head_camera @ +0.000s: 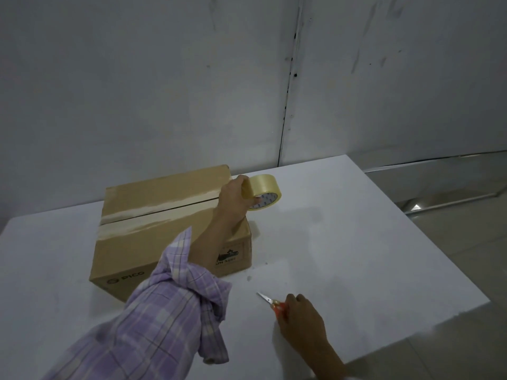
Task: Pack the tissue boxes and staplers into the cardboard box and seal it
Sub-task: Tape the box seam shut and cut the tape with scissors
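Box (164, 229) sits closed on the white table (356, 242), left of centre, flaps down, a pale strip of tape along the top seam. Tissue boxes and staplers not visible, presumably inside. Left hand (233, 198) reaches across the box's right end and grips the tape roll (262, 192), fingers curled round its rim and into the core; roll sits just off the right edge of the box. Right hand (299, 311) grips orange-handled scissors (271, 301) low over the table, blades pointing up-left toward the box.

Judged step: cutting the tape at the right end to finish the seal.

Risks:
- Whether tape runs from roll to box cannot be told; if slack, the free end may fold back and stick to itself or the roll.
- Cutting too near the edge leaves no overhang down the side, so the seam could lift.
- Pulling the roll hard may peel the strip or slide the light box.
- Scissors must come close to the left fingers; blades could nick them.
- Rolled-up sleeve (170, 311) hangs loose, could snag tape.
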